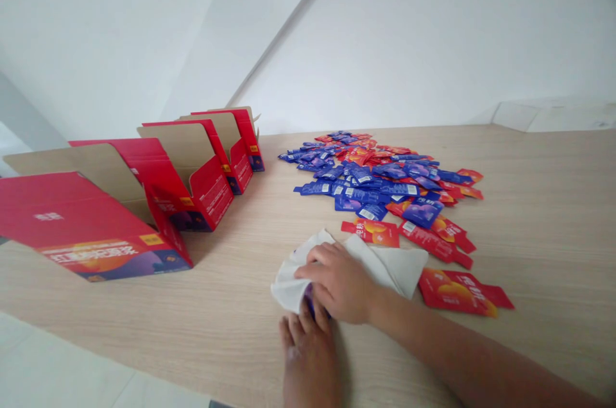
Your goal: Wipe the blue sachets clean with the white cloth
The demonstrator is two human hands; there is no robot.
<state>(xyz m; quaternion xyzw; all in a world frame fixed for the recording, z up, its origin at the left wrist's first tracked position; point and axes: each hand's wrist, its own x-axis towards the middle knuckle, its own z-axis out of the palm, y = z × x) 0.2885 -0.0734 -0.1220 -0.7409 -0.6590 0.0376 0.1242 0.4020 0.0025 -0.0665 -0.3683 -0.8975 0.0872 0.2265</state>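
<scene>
My right hand [344,283] presses a white cloth [291,273] against the table, its fingers curled over the cloth. Just below it, my left hand [308,347] touches a purple packet [308,299] that is partly covered by the cloth and my fingers. The cloth spreads out behind my right hand towards the right. Several red packets lie near it: one [378,233] just behind the cloth and another [462,292] to the right of it. Farther back is a pile of blue and red packets [380,180].
Open red cardboard boxes stand in a row at the left, the nearest [120,247] being the largest in view. The wooden table [231,324] meets a white wall at the back. Its front edge runs across the lower left, above a pale floor.
</scene>
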